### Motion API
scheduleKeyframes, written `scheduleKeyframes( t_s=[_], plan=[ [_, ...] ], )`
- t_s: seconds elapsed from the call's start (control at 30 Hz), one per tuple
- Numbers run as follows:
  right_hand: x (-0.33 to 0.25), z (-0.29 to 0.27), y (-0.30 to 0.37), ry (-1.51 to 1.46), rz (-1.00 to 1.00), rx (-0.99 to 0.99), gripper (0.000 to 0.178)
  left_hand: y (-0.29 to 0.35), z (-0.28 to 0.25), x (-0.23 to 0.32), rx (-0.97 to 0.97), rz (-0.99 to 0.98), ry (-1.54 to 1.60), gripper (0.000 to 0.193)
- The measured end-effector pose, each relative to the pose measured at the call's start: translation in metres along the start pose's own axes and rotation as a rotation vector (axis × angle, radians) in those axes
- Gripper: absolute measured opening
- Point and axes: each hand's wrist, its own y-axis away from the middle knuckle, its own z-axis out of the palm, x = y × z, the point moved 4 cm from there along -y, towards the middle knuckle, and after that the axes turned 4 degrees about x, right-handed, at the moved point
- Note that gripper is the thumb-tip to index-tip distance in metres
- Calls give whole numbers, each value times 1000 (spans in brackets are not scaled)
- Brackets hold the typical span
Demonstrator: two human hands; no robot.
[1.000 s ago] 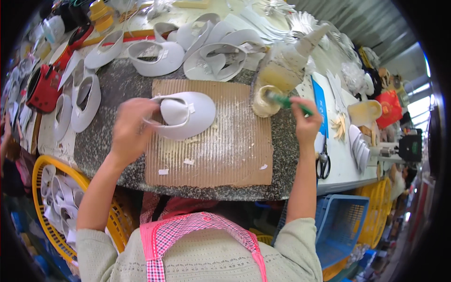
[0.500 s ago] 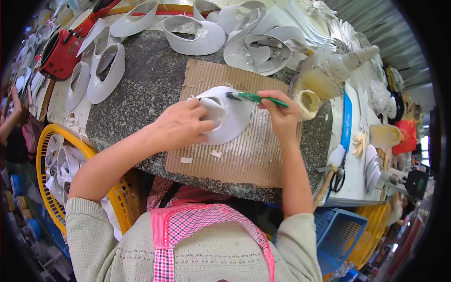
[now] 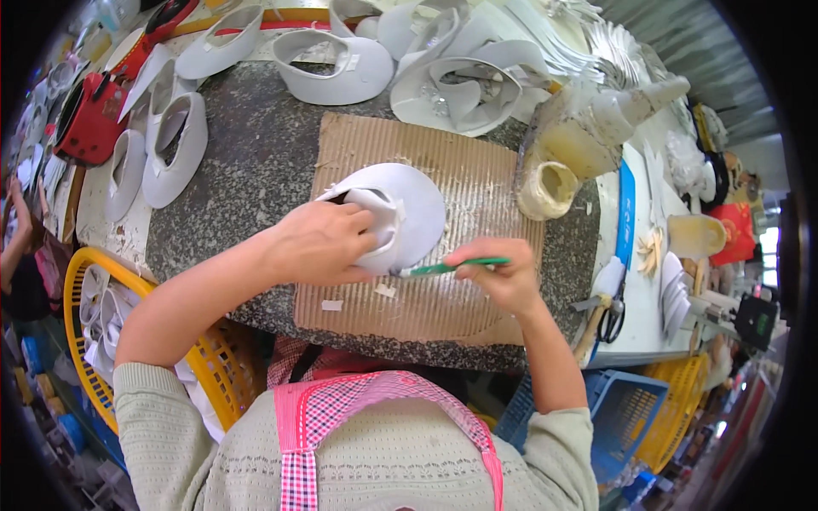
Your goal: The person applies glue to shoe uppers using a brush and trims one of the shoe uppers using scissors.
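On a ridged cardboard sheet (image 3: 477,311) lies a white shoe upper (image 3: 417,204), its rounded broad end turned away to the right. My left hand (image 3: 328,243) is closed on its inner side, with some fingers hidden in the opening. In my right hand (image 3: 503,272) is a green-handled brush (image 3: 464,265), pinched between thumb and fingers. Its dark tip meets the near edge of the upper, close to my left fingers. Two small white scraps (image 3: 332,305) lie on the cardboard beside my left wrist.
More white uppers (image 3: 336,68) stand along the far side. At the right are a glue-crusted pot (image 3: 550,189), scissors (image 3: 611,324) and a blue strip (image 3: 627,200). A yellow basket (image 3: 223,375) of white pieces stands at lower left, a blue crate (image 3: 630,417) at lower right.
My right hand has brought the brush from the upper's far edge round to its near edge. My left hand has shifted slightly nearer me, still on the upper.
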Motion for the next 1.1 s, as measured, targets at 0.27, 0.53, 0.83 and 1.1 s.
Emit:
scheduleKeyframes(
  t_s=[0.27, 0.53, 0.83, 1.1],
  plan=[
    [-13, -109, 3, 587, -27, 608, 9, -1, -49, 15, 55, -325, 409, 14],
    [-23, -148, 57, 148, -151, 987, 13, 10, -13, 10, 152, -700, 440, 37],
    [-49, -5, -5, -89, -262, 566, 13, -8, 14, 20, -32, -775, 1405, 99],
    [-70, 19, 2, -55, -297, 236, 15, 5, 9, 19, 193, -805, 1486, 112]
  ],
)
